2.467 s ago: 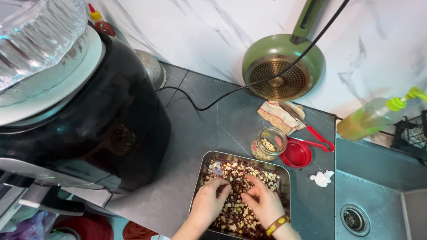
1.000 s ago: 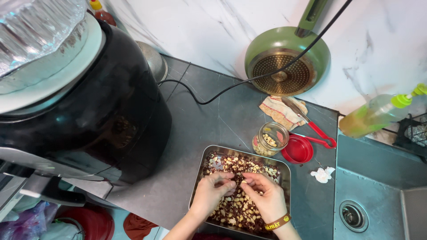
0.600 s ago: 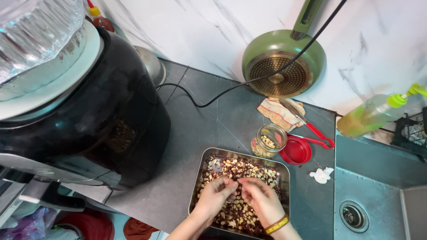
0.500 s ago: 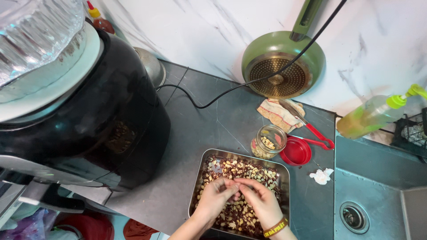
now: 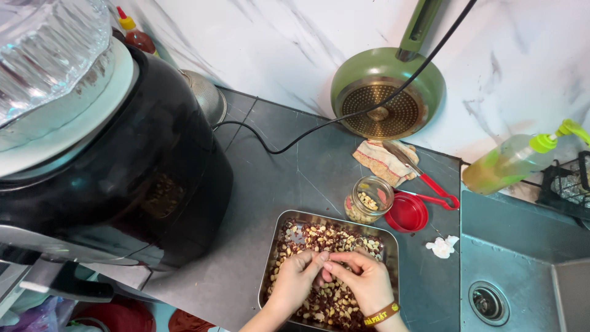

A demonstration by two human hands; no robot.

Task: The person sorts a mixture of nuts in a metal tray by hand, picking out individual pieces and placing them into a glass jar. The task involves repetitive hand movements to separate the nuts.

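Fingers of the left hand (image 5: 297,278) and of the right hand (image 5: 364,280) meet over the middle of a rectangular metal tray (image 5: 391,243), and the fingertips touch each other. Both hands are curled nearly closed and pinch something small between them, but it is too small to tell what exactly. The right wrist wears a yellow band (image 5: 380,313).

The tray lies on the dark grey counter (image 5: 289,178), near its front edge, and it is filled with a layer of mixed nuts (image 5: 319,237), some pale and peeled, some with red-brown skin. Just behind the tray stands a small open glass jar (image 5: 367,200) with some pale nuts inside. A round red lid (image 5: 405,213) lies just beside the jar, and red-handled scissors (image 5: 437,189) lie next to it, partly on a folded striped cloth (image 5: 381,161). A small crumpled white piece (image 5: 442,246) rests to the right of the tray.

A green frying pan (image 5: 386,92) leans on the marble wall, and a black cable (image 5: 295,138) runs across it to the large black appliance (image 5: 123,178) on the left. To the right are a steel sink (image 5: 510,258) and a bottle with a green pump (image 5: 513,163).
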